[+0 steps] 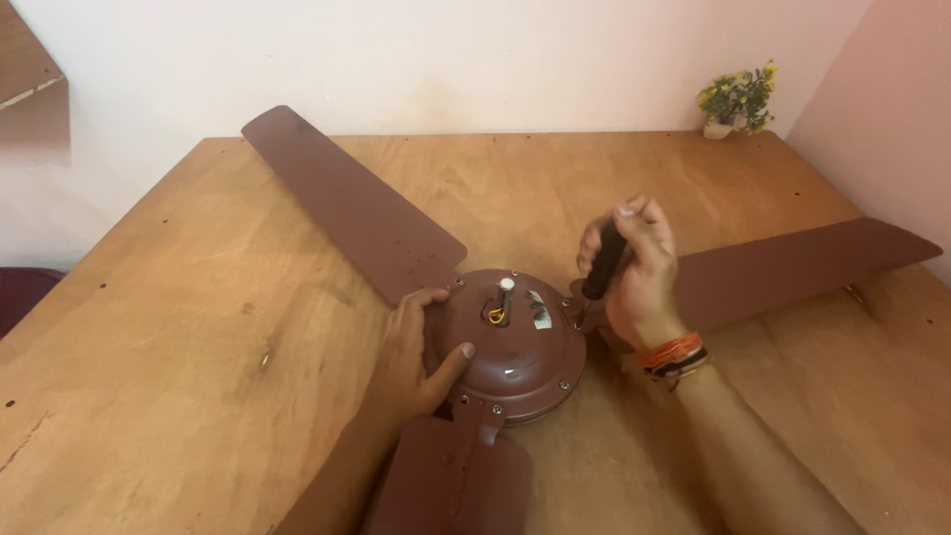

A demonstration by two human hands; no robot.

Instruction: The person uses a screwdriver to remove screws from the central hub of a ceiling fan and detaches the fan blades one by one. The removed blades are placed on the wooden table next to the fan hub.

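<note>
Mid-table, left hand (pixel 411 362) steadies fan hub (pixel 510 342); right hand (pixel 639 267) grips screwdriver (pixel 601 266).

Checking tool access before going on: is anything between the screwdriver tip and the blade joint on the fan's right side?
Nothing visible. The right hand holds the screwdriver with its tip down at the blade joint beside the motor housing; the left hand rests on the housing's opposite side.

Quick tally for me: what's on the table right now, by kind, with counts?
Ceiling fan motor housing: 1
Fan blades: 3 (far-left, right, near)
Screwdriver, held in the right hand: 1
Small potted plant: 1
Total: 6
The left hand rests on the housing.
</note>
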